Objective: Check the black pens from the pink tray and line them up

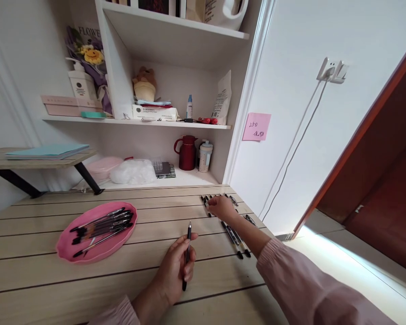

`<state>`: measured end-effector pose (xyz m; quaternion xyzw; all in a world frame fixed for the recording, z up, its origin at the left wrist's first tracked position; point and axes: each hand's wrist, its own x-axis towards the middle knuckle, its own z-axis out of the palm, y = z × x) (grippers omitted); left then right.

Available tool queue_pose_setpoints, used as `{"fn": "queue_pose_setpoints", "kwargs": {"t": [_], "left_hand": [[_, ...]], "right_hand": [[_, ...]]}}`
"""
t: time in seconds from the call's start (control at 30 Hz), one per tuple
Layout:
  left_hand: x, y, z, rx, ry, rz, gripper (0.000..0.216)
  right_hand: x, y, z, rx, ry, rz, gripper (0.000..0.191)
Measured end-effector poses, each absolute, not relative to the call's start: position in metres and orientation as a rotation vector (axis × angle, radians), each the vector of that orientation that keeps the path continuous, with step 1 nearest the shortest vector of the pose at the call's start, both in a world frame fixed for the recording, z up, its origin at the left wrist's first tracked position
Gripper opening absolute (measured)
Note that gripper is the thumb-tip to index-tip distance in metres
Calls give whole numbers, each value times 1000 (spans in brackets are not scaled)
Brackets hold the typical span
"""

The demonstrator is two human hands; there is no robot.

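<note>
Riser: at your far left, this raised board carries a light blue pad, lying flat and lifted off the worktop.
Pink tray: sits on the worktop to your left; its wavy raised rim probably serves to stop loose pens rolling away.
Tray pens: lie in a loose heap, mostly slanting one way, with black ends, dark or see-through barrels and some orange-brown touches; one lies a little apart on the near side.
Left hand: you grasp a single pen above the worktop, thumb on one side, curled fingers on the other.
Held pen: slim and dark, with its silvery tip pointing away from you and its blunt black end below your fingers; gripping the middle seems meant to leave both ends free.
Far pens: lie on the worktop beneath and beside your right hand, side by side, likely so that each can be picked singly.
Right hand: your fingers are bent down and bunched over these pens; whether they pinch one, I cannot tell.
Near pens: lie roughly parallel beside your right forearm, black-ended with paler barrels, apparently laid out as a group.
</note>
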<state>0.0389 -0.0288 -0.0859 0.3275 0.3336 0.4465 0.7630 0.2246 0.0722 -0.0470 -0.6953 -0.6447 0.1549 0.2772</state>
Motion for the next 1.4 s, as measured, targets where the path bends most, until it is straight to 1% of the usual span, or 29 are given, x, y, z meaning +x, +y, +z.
{"fn": "queue_pose_setpoints", "kwargs": {"t": [0.13,0.37,0.53,0.7,0.9,1.03,1.4], "left_hand": [[38,-27,-88,743,713,949,30],[37,-25,-88,785,713,925,30],[38,-26,-87,778,719,913,29],[38,-27,-84,774,737,904,28],[38,-27,-84,752,723,901,29],[38,-26,-86,744,710,903,31],[38,-26,-85,726,703,897,34]], "right_hand": [[217,109,-43,-2033,-1787,302,13],[196,134,-63,-2209,-1909,160,30],[196,138,-68,-2265,-1957,113,31],[197,140,-66,-2285,-1956,75,39],[210,138,-55,-2314,-1919,55,33],[213,131,-59,-2321,-1930,85,29],[206,132,-72,-2329,-1882,140,31]]}}
